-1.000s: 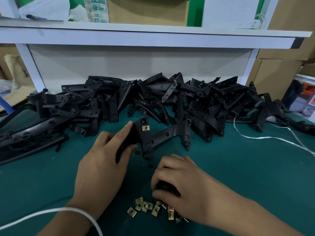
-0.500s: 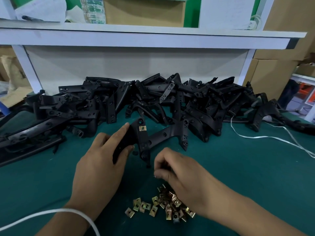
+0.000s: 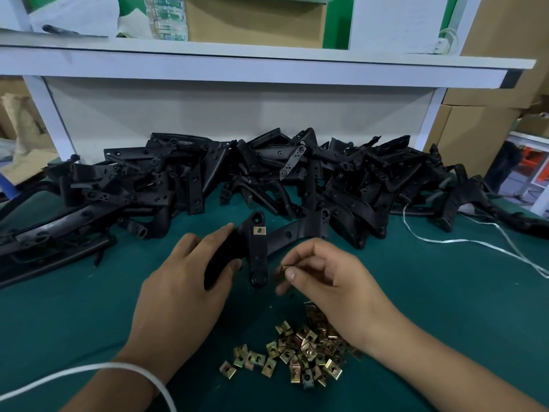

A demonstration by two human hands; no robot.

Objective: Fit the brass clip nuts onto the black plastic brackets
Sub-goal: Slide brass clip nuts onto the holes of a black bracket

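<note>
Where the green mat [image 3: 445,307] comes nearest the camera, a loose heap of small square brass clip nuts [image 3: 300,352] lies scattered, each a folded yellowish plate with a hole in its face, a few strays spread toward the left of the heap. A thin white cord [image 3: 89,371] loops across the left wrist at the bottom edge. Just above the heap, the right hand [image 3: 332,281] is raised off the mat, its thumb and forefinger pinching a single brass clip nut [image 3: 284,269] with the other fingers curled loosely beneath. Close beside it on the left, the left hand [image 3: 184,289] grasps a black plastic bracket with angled arms [image 3: 258,251], fingers wrapped over its left arm and thumb beneath. That bracket rests on the mat between the two hands; one brass nut [image 3: 259,230] already sits on its upright arm near the top hole, while the round boss at its lower end lies just beside the pinched nut, not touching it. Farther back, a long jumbled pile of identical black plastic brackets [image 3: 341,173] stretches across the mat. A white strap [image 3: 463,241] trails over the mat to the right. Behind the pile stands a white shelf unit [image 3: 267,65], with a clear plastic bottle [image 3: 166,16] and a brown cardboard box [image 3: 255,22] on its top.
</note>
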